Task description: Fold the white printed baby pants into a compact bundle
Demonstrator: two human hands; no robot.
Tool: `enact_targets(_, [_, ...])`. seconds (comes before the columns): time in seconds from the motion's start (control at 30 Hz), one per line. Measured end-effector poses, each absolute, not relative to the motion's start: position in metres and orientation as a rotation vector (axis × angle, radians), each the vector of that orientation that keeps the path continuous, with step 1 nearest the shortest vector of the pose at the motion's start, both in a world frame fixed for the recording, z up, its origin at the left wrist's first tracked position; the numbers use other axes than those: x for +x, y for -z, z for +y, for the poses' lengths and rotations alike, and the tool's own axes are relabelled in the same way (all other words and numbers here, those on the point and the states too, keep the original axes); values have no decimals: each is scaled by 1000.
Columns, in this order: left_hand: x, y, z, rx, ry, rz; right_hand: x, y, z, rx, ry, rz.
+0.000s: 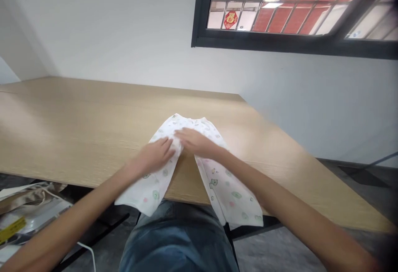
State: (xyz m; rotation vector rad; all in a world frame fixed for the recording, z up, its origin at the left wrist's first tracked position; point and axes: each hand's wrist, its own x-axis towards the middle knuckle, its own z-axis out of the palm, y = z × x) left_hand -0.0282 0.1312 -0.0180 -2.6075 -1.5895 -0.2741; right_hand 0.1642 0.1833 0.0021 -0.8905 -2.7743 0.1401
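Small white trousers [234, 193] with a green and pink animal print lie spread on the wooden table [93, 127]. Their waist points away from me, and both leg ends hang over the near edge. My left hand [157, 155] rests on the upper part of the left trouser leg, its fingers slightly bent and a little blurred. Across the trousers just below the waist lies my right hand [195, 141], fingers stretched out flat and pointing left. Neither hand grips the fabric. My right forearm covers part of the right trouser leg.
A dark-framed barred window [273, 10] is set in the white wall [124, 27] behind the table. Plastic packaging with a yellow label [12, 229] and a white cable [88, 249] are below the table at the left. My lap in jeans [180, 239] is at the near edge.
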Motion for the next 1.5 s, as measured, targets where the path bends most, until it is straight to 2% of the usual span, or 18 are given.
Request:
enact_targets(0.1, [-36,37,63,-2553,322,-1549,120,6,175,-634,-341,-2938])
enact_targets(0.2, [-42,56,12,-2394,428,-1472,100,12,204,-891,-407,-2907])
enact_targets(0.33, [-49,68,-16,-2297,481,-1394,113,9,252,-1220,-423,-2703])
enact_targets(0.53, [-32,37,-3,-2334,614,-1550,174,-13,225,-1197,-568,-2580])
enact_targets(0.63, [22,10,28,-2495,771,-1619,211,-24,188,-1200,-711,-2572])
enact_targets(0.73, [90,-3,66,-2826,668,-1444,242,-25,162,-1274,-865,-2572])
enact_targets(0.87, [143,17,75,-2873,604,-1465,261,-13,167,-1241,-917,-2619])
enact_targets(1.03, [139,63,23,-2745,852,-1087,251,5,222,-1245,-716,-2503])
enact_targets(1.2, [147,89,18,-2358,1044,-1060,239,18,251,-1320,-631,-2145])
enact_targets(1.33, [156,93,27,-2281,1165,-1048,247,19,246,-1385,-674,-1891])
enact_targets(1.5, [145,72,26,-2565,1297,-1016,255,3,235,-1399,-962,-1750])
